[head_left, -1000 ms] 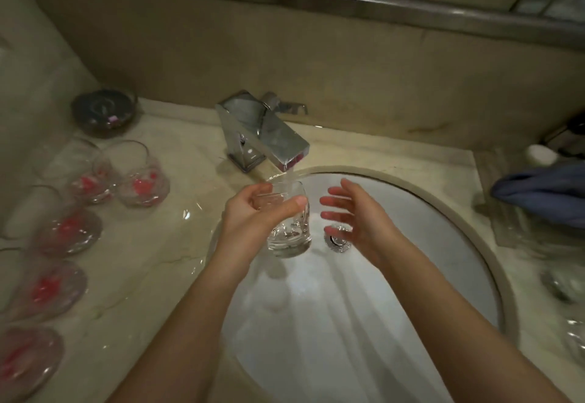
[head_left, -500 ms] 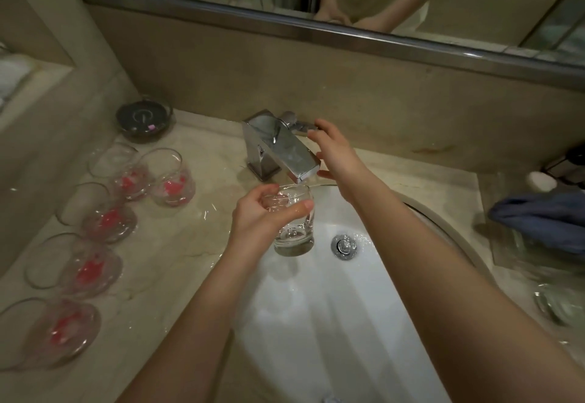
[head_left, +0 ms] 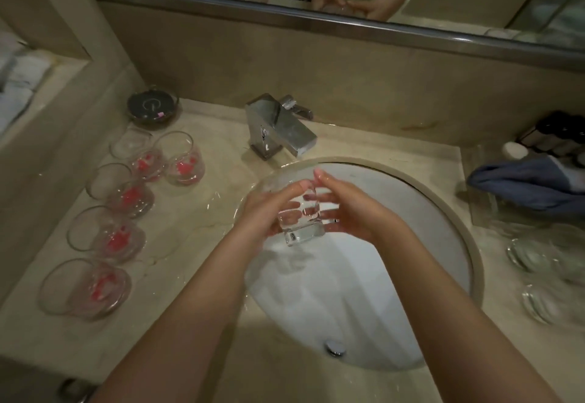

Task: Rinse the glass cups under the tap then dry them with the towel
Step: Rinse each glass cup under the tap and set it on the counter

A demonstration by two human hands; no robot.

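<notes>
Glass cup [head_left: 300,217] held over the sink [head_left: 443,200], below and in front of the tap [head_left: 278,127], so drips fall into the bowl. Left hand [head_left: 264,212] wrapped round it; right hand [head_left: 351,209] cupping the far side with fingers spread, probably for rubbing. Towel [head_left: 525,187] waiting on the tabletop [head_left: 196,234], right.

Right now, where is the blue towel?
In the head view, the crumpled blue-grey cloth towel lies on the counter at the far right, beside the round white sink and in front of some dark bottles.
</notes>
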